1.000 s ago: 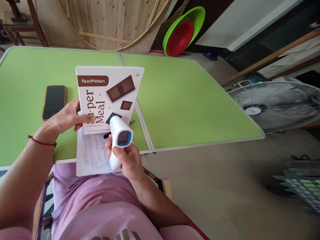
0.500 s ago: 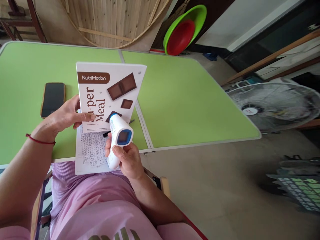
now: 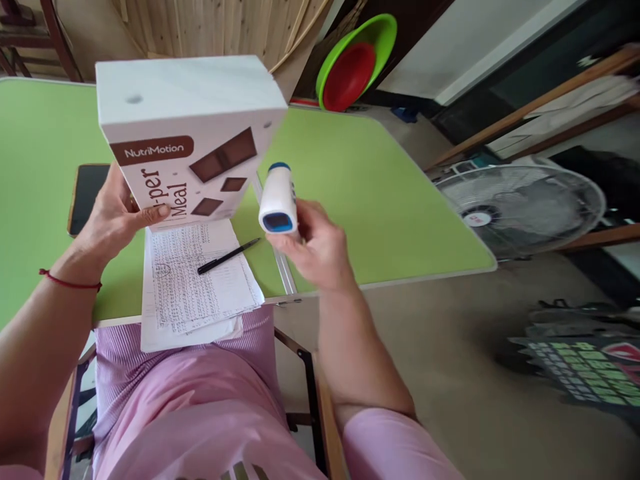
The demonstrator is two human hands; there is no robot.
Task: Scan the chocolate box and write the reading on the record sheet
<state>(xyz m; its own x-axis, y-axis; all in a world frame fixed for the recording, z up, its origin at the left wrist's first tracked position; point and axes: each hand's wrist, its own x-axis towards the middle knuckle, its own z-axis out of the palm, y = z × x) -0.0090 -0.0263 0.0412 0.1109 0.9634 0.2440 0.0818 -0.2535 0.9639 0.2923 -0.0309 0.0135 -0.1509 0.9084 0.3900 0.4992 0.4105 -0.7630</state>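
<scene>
My left hand (image 3: 113,213) is closed on the lower left of a white and brown NutriMotion box (image 3: 200,160), thumb on its front. The box is held up above the table, its white top side tipped into view. In my right hand (image 3: 320,243) is a white infrared thermometer (image 3: 279,197) with a blue rim around its small screen, which faces me. It is to the right of the box, apart from it. Below the box lie handwritten sheets of paper (image 3: 185,287), overhanging the table's front edge. A black pen (image 3: 229,256) rests on the sheets.
The green folding table (image 3: 380,200) has a seam under the thermometer. A smartphone (image 3: 87,197) lies on it behind my left hand. Beyond stand a green basin (image 3: 383,47) with a red basin (image 3: 350,77) inside. A fan (image 3: 520,210) is past the table's right end.
My right hand has moved the thermometer right and up, away from the box front. The box has risen and tilted, showing its top side. The pen is now fully uncovered.
</scene>
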